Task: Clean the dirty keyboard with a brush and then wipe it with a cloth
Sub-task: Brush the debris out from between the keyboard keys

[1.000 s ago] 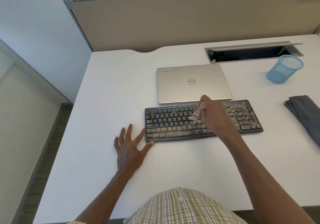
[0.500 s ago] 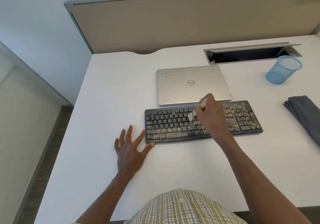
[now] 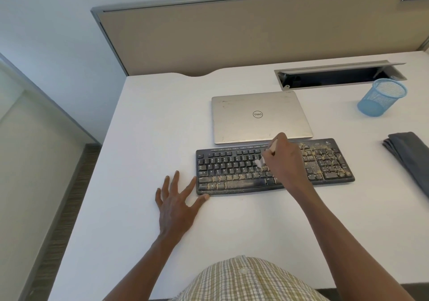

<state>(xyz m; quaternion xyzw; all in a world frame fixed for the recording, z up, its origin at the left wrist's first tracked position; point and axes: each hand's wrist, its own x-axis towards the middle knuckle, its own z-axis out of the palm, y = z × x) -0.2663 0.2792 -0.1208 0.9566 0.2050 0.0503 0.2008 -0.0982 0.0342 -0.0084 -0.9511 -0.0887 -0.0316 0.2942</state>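
- Your white table (image 3: 139, 138) carries everything, with a tan partition panel (image 3: 232, 33) standing along its far edge.
- A closed silver laptop (image 3: 260, 117) lies just behind the keyboard (image 3: 232, 175), which is black and sits in front of you; tan grit covers its lower rows and its right-hand keypad.
- A folded grey cloth (image 3: 408, 156) lies at the table's right edge, well apart from the keyboard.
- A blue mesh cup (image 3: 381, 97) stands near the open cable tray (image 3: 336, 77) at the far right.
- Your left hand (image 3: 176, 205) lies flat on the table, fingers spread, grip wide and holding nothing, thumb touching the keyboard's near left corner.
- Your right hand (image 3: 285, 161) is over the keyboard's middle, its grip closed around the brush (image 3: 264, 156), whose pale bristles meet the keys.
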